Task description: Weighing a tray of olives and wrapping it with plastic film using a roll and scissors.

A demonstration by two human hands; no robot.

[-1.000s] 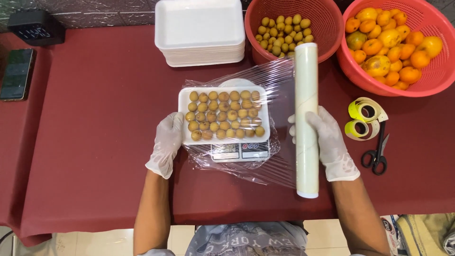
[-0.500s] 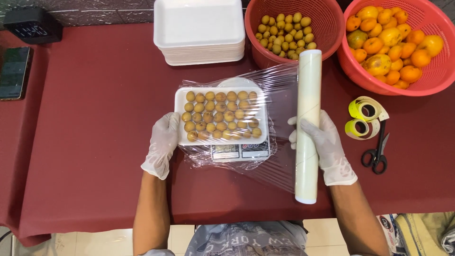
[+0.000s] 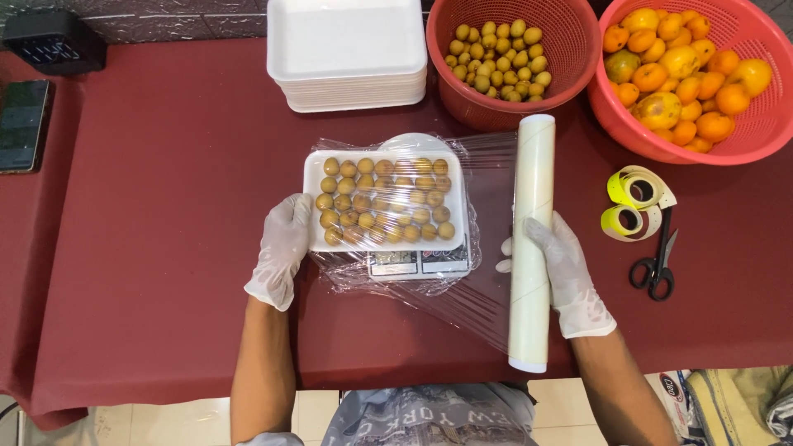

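Observation:
A white foam tray [image 3: 312, 177] filled with several small brown fruits [image 3: 382, 202] rests on a small scale [image 3: 417, 263], under a sheet of clear cling film [image 3: 483, 177]. My left hand [image 3: 281, 248], in a white glove, presses the tray's left edge and the film there. My right hand [image 3: 557, 268], also gloved, grips the long roll of cling film [image 3: 531, 239], which lies on the table just right of the tray. The film stretches from the roll across the tray.
A stack of empty white foam trays [image 3: 347, 54] sits at the back. A red basket of small brown fruits [image 3: 570, 58] and a red basket of orange fruits [image 3: 768, 124] stand at the back right. Yellow label rolls [image 3: 636, 202] and scissors [image 3: 657, 264] lie right. A phone [image 3: 23, 124] lies far left.
The roll and my right hand have shifted slightly, keeping the film taut over the tray. My left hand stays at the tray's left edge.

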